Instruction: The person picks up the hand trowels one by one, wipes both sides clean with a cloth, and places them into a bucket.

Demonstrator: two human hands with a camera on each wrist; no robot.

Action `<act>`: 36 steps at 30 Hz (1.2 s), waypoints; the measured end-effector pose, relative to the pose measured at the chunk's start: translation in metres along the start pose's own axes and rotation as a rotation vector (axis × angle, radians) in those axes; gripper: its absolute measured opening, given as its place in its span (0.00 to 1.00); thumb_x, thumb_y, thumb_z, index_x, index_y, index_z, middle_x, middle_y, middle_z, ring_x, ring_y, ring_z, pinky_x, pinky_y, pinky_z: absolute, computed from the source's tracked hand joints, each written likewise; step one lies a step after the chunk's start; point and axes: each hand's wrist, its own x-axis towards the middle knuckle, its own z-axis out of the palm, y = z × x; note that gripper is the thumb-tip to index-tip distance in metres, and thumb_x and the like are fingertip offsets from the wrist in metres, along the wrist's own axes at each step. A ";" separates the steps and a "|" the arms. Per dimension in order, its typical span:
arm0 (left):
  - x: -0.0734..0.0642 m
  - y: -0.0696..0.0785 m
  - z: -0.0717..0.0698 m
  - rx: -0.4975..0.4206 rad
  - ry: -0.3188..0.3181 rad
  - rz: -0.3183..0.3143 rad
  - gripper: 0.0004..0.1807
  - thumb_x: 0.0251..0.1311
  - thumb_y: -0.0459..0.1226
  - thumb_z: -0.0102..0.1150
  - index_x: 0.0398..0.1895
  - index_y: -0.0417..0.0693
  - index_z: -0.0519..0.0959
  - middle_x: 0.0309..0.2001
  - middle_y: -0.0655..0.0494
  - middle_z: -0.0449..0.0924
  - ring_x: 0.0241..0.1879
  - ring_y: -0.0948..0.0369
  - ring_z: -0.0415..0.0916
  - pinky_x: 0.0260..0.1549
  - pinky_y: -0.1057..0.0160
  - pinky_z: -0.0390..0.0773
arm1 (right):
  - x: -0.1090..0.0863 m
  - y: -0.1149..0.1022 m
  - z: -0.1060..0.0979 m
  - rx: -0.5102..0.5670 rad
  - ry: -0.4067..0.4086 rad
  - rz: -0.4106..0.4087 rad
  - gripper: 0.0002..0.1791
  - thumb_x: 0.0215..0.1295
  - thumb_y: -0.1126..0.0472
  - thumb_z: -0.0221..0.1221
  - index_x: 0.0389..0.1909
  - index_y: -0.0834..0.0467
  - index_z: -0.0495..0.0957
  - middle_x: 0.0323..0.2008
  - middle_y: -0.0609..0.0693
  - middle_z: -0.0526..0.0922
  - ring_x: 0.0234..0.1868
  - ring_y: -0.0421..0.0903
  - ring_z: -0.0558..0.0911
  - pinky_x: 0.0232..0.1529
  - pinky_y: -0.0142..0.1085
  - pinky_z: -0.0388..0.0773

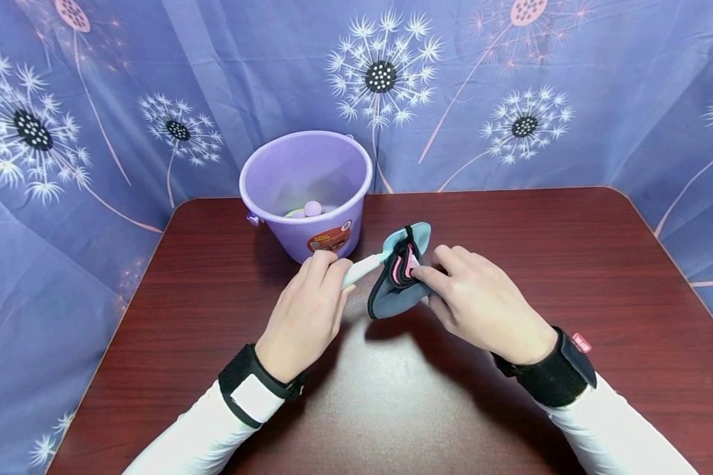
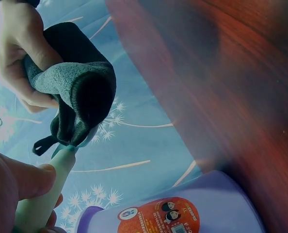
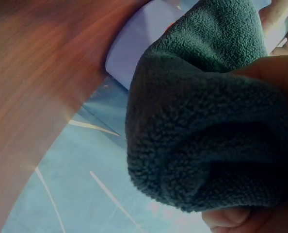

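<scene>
My left hand (image 1: pixel 309 310) grips the white handle (image 1: pixel 362 269) of a utensil with a broad pale-blue head (image 1: pixel 418 236); the cloth hides part of that head. In my right hand (image 1: pixel 475 300) is a folded grey towel cloth (image 1: pixel 395 300) with black edging and a pink stripe, pinched between thumb and fingers. The cloth wraps against the utensil's head, above the table. The left wrist view shows a black hanging loop (image 2: pixel 44 144) on the cloth beside the utensil's neck. Thick terry folds (image 3: pixel 202 141) fill much of the right wrist view.
A purple bucket (image 1: pixel 267 221) with an orange label stands at the back left of the dark red wooden table (image 1: pixel 570 264). Inside it lie a pinkish round-ended thing (image 1: pixel 313 208) and something green. A blue dandelion-print curtain (image 1: pixel 451 119) hangs behind the table.
</scene>
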 end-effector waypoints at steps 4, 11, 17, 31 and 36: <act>0.000 0.000 0.000 0.001 -0.003 0.000 0.14 0.69 0.36 0.57 0.52 0.35 0.74 0.44 0.46 0.69 0.39 0.52 0.68 0.38 0.57 0.74 | 0.001 -0.002 0.001 -0.012 0.006 -0.037 0.20 0.58 0.62 0.61 0.53 0.58 0.82 0.33 0.51 0.66 0.29 0.48 0.64 0.29 0.37 0.61; 0.001 0.001 0.000 0.006 -0.014 0.002 0.14 0.69 0.36 0.56 0.53 0.36 0.74 0.44 0.47 0.69 0.39 0.52 0.69 0.37 0.57 0.75 | 0.002 -0.003 -0.003 -0.081 0.011 -0.079 0.21 0.62 0.65 0.54 0.56 0.56 0.81 0.35 0.53 0.69 0.32 0.52 0.64 0.31 0.42 0.64; 0.002 0.002 -0.001 0.002 -0.024 0.014 0.14 0.69 0.36 0.56 0.53 0.37 0.74 0.44 0.48 0.69 0.39 0.53 0.68 0.37 0.58 0.74 | 0.006 -0.005 -0.016 -0.129 0.101 -0.119 0.20 0.62 0.68 0.52 0.54 0.58 0.81 0.38 0.57 0.72 0.34 0.57 0.67 0.31 0.45 0.63; 0.000 0.004 -0.001 -0.027 -0.048 0.036 0.14 0.70 0.37 0.55 0.51 0.36 0.74 0.44 0.49 0.68 0.37 0.55 0.67 0.35 0.60 0.73 | 0.012 -0.005 -0.024 -0.201 0.305 -0.076 0.19 0.64 0.69 0.45 0.49 0.61 0.81 0.40 0.61 0.74 0.32 0.60 0.70 0.27 0.48 0.67; -0.001 0.004 -0.002 -0.039 -0.050 0.028 0.14 0.70 0.37 0.55 0.52 0.37 0.74 0.44 0.49 0.68 0.38 0.55 0.68 0.35 0.60 0.73 | 0.013 -0.001 -0.024 -0.211 0.371 -0.036 0.17 0.64 0.69 0.46 0.46 0.61 0.81 0.37 0.61 0.74 0.29 0.60 0.69 0.24 0.48 0.65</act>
